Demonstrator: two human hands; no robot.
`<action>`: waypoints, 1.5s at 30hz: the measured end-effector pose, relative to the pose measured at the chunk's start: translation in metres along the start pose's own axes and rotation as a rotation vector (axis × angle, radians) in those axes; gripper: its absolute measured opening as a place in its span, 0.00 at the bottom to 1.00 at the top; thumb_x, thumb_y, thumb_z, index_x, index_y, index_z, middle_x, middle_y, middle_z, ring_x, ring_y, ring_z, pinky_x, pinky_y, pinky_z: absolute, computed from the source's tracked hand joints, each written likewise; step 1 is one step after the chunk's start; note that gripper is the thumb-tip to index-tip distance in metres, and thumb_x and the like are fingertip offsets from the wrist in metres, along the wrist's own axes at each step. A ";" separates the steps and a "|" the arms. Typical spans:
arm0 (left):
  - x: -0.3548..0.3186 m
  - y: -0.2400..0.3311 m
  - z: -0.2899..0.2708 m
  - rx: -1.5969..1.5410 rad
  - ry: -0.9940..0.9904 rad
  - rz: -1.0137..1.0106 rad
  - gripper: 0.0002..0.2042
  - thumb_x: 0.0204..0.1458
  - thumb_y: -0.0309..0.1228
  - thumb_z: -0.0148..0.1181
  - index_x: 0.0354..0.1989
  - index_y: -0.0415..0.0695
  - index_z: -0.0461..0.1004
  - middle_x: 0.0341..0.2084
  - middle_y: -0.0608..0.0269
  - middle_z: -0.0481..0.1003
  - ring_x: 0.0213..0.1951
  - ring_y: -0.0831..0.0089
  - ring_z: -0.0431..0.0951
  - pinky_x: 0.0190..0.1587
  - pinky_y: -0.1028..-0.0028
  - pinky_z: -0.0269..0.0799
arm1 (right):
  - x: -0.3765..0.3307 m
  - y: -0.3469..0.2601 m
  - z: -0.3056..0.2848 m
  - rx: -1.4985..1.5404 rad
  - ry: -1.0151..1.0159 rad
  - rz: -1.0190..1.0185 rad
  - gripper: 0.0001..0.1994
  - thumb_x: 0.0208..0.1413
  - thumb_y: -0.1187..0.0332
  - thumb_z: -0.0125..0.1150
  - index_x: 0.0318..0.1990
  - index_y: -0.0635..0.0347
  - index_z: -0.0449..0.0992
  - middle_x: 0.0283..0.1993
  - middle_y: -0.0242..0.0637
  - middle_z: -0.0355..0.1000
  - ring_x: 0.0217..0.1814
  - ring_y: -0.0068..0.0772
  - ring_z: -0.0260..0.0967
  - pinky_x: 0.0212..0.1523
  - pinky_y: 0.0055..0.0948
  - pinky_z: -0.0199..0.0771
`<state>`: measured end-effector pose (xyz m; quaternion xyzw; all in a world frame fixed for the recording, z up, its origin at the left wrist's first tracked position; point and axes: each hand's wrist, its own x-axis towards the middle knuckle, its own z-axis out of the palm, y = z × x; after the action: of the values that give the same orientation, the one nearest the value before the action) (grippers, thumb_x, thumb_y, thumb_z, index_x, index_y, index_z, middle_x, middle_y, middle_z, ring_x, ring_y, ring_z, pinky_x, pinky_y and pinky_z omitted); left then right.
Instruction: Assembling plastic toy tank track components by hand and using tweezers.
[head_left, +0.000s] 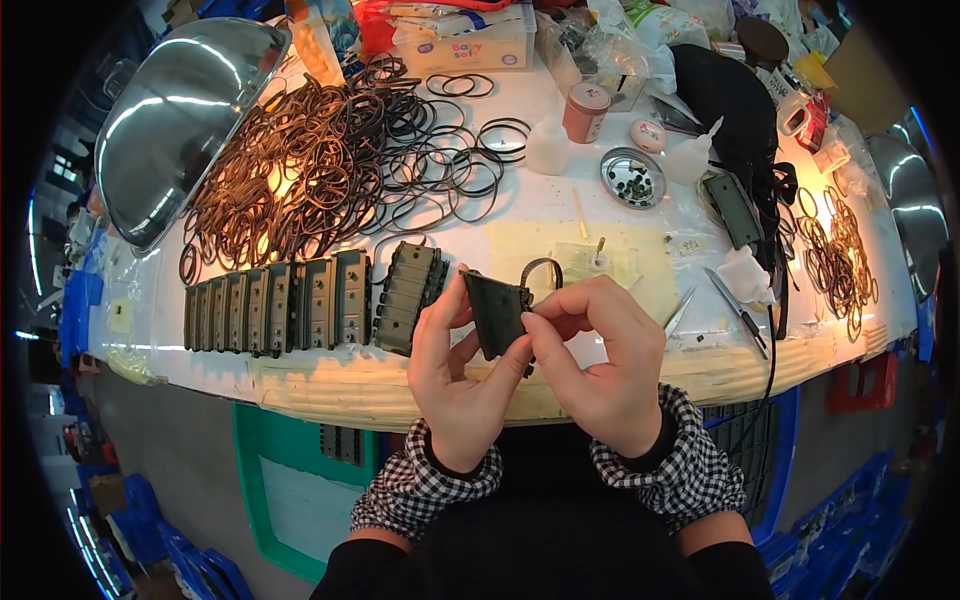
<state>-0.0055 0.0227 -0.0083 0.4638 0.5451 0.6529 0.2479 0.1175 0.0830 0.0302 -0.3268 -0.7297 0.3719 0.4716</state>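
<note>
Above the table's front edge, my left hand (452, 375) grips a dark green flat plastic part (490, 315), held tilted between thumb and fingers. My right hand (608, 368) is closed in a pinch at the right edge of that part. A thin dark band (543, 264) curves up in a loop from the same edge, beside my right fingertips. Exactly how the band meets the part is hidden by my fingers. Left of my hands, a row of similar green parts (275, 308) stands packed together, with a tilted stack of them (408, 298) at its near end.
A heap of brown and black rubber-like bands (310, 165) spreads under a metal lamp shade (185, 120). Beyond my right hand are a round metal dish (632, 178) of small dark pieces, white squeeze bottles (547, 146), tweezers (680, 311) and a dark pointed tool (737, 312). A green bin (245, 480) sits below.
</note>
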 end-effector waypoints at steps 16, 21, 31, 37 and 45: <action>0.010 0.002 -0.010 -0.469 -0.282 -0.334 0.31 0.49 0.17 0.63 0.63 0.34 0.59 0.51 0.54 0.70 0.52 0.70 0.71 0.51 0.69 0.77 | 0.013 -0.011 -0.032 -0.205 -0.058 -0.080 0.06 0.47 0.78 0.63 0.34 0.63 0.75 0.31 0.37 0.71 0.29 0.31 0.71 0.29 0.26 0.71; 0.010 0.008 -0.014 -0.678 -0.434 -0.550 0.25 0.59 0.26 0.54 0.64 0.35 0.58 0.52 0.58 0.69 0.51 0.73 0.72 0.56 0.68 0.71 | 0.026 0.000 -0.027 -0.093 -0.147 -0.235 0.10 0.48 0.80 0.62 0.40 0.63 0.76 0.36 0.39 0.73 0.35 0.39 0.74 0.34 0.30 0.74; 0.011 0.011 -0.014 -0.593 -0.472 -0.615 0.21 0.61 0.33 0.51 0.59 0.34 0.63 0.46 0.57 0.73 0.47 0.73 0.74 0.51 0.71 0.74 | 0.019 0.003 -0.030 -0.110 -0.261 -0.228 0.08 0.48 0.83 0.62 0.37 0.63 0.77 0.32 0.38 0.75 0.31 0.31 0.75 0.31 0.25 0.74; 0.008 0.010 -0.017 -0.745 -0.521 -0.654 0.19 0.60 0.30 0.53 0.58 0.35 0.66 0.45 0.58 0.74 0.46 0.75 0.74 0.48 0.74 0.73 | 0.016 0.014 -0.029 -0.182 -0.189 -0.443 0.09 0.45 0.79 0.64 0.36 0.61 0.76 0.31 0.36 0.74 0.30 0.37 0.74 0.28 0.30 0.75; 0.009 0.010 -0.020 -0.724 -0.546 -0.643 0.20 0.61 0.33 0.51 0.58 0.35 0.66 0.46 0.58 0.74 0.46 0.75 0.74 0.48 0.72 0.74 | 0.016 0.017 -0.033 -0.238 -0.202 -0.537 0.14 0.40 0.81 0.64 0.38 0.62 0.76 0.33 0.37 0.74 0.33 0.38 0.75 0.30 0.31 0.76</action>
<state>-0.0247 0.0175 0.0047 0.3115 0.3162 0.5460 0.7105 0.1448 0.1124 0.0317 -0.1367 -0.8716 0.1764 0.4366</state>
